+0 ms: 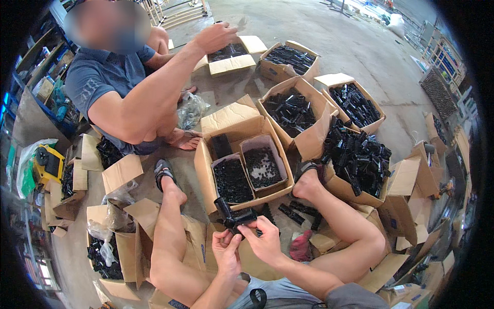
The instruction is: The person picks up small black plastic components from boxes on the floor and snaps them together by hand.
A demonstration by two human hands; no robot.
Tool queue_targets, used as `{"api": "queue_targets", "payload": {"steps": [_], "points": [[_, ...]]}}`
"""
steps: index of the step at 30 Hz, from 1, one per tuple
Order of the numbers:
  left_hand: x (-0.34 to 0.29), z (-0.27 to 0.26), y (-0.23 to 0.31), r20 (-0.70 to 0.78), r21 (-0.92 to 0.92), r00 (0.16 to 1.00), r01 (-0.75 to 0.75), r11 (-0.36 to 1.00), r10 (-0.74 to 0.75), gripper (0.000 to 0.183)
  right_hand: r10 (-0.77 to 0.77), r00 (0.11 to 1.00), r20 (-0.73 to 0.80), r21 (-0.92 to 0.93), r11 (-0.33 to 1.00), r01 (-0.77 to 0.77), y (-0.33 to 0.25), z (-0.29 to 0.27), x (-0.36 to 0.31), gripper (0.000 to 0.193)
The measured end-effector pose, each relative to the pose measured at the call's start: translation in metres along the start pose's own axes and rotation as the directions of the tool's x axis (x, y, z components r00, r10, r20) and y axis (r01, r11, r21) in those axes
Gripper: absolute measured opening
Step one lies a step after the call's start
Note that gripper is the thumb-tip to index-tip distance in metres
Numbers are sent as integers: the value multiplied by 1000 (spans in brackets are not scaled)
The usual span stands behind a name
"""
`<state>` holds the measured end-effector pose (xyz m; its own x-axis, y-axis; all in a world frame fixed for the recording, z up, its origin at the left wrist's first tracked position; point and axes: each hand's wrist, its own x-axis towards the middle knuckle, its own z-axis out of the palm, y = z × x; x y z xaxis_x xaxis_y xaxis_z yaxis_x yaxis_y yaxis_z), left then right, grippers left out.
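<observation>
Between my legs, both hands hold a black tubular fitting [237, 216] with branching arms. One arm points up and left; another reaches right, toward my right fingers. My left hand [226, 251] pinches it from below, fingertips closed. My right hand [263, 238] grips its right side with thumb and fingers. Just beyond stands an open cardboard box [283, 200]. Inside it are two smaller cartons, a left carton of small black parts [232, 180] and a right carton of small black parts [260, 164]. A dark block [221, 146] lies behind them. The fingers partly hide the fitting's lower end.
Cartons of black tubular parts [290, 110] stand ahead, and a heaped pile of them [357, 154] is at the right. Loose black pieces [292, 213] lie by my right foot, near a red cloth [301, 246]. A co-worker [121, 92] sits front left, one arm outstretched.
</observation>
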<state>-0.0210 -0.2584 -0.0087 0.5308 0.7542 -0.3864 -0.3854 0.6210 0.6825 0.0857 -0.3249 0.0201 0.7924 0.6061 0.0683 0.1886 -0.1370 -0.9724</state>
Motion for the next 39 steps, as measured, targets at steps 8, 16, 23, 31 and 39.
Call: {"api": "queue_targets", "payload": {"steps": [8,16,23,31,39], "points": [[-1,-2,-5,-17,12,1000,-20,1000,21,36,69,997,-35,174,983,-62,0,6,-3,11],[-3,1,-5,-10,-15,1000,21,1000,-21,37,195,981,1,397,900,-180,16,10,-12,18],[0,-3,-4,2,2,1000,-22,1000,22,36,197,980,-37,328,929,-175,10,14,-10,13],[0,-4,0,-24,3,1000,-4,1000,4,36,225,973,41,339,913,-226,11,16,-9,15],[1,-3,-5,-17,-1,1000,-16,1000,16,35,340,937,75,458,823,-336,16,19,-11,9]]}}
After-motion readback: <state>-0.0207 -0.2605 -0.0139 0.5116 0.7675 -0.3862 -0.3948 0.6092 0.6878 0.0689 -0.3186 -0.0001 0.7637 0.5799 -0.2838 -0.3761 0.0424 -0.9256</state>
